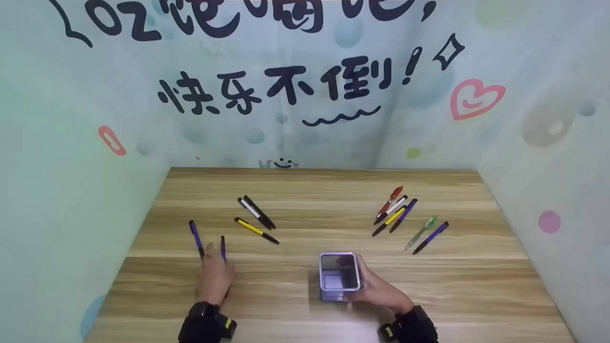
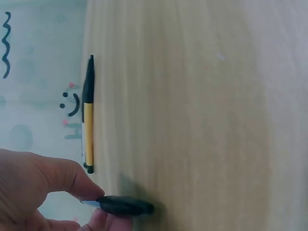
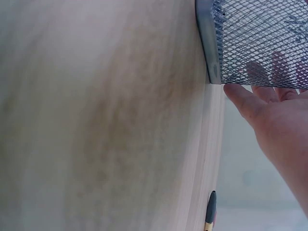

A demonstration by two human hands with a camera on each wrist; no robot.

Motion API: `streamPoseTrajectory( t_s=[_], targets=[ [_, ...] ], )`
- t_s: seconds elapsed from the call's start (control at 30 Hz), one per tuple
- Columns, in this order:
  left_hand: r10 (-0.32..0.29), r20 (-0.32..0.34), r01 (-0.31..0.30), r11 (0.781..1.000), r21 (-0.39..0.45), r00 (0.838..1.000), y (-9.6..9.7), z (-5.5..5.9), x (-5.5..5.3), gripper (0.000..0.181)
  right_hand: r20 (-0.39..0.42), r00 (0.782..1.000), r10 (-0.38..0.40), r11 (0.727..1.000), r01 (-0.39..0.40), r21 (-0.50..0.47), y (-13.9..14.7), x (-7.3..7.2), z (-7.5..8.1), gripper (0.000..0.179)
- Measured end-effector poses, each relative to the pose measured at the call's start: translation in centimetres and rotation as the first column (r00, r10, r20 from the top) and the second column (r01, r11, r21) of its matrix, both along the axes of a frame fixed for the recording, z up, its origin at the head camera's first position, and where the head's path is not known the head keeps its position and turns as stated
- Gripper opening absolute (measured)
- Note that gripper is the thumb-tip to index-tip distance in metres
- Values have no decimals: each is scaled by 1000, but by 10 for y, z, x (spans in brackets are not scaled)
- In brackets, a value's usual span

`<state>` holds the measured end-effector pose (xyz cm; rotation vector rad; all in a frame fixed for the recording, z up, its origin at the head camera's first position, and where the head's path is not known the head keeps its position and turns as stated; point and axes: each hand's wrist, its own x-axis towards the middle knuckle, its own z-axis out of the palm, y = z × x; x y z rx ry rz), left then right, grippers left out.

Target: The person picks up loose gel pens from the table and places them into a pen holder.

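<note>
My left hand point(image 1: 215, 276) pinches a purple-and-black pen point(image 1: 223, 247) between thumb and fingers. In the left wrist view, the black end of that pen point(image 2: 126, 205) points away from the fingertips, close over the table. Another purple pen point(image 1: 194, 234) lies just beyond the fingertips. On the other side, my right hand point(image 1: 379, 288) grips a square mesh pen holder point(image 1: 339, 290) from its right. The holder stands upright with its opening upward, and no pens show inside. Fingers show through the mesh wall point(image 3: 260, 38) in the right wrist view.
A yellow pen point(image 1: 256, 230) lies right of the left hand, with a white-and-black pen point(image 1: 250, 209) and a black pen point(image 1: 261, 213) behind it. Several pens, including a red one point(image 1: 393, 194) and a green one point(image 1: 421, 232), lie at the back right. Printed cloth point(image 1: 286, 138) surrounds the wooden table point(image 1: 295, 190).
</note>
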<state>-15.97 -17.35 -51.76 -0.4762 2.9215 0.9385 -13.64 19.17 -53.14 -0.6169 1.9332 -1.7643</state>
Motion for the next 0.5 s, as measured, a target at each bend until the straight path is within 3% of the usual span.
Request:
streamPoseTrajectory(
  t_s=[0.2,0.5],
  targets=[
    [-36,3,36,996,81,999,4,15,3,64,-33,999,-13,1000,13,17,0,-1,-1,88],
    [-87,-162,121,969,215,983,24,39,5,41,-46,999,-21,999,22,27,0,-2,-2,88]
  ],
)
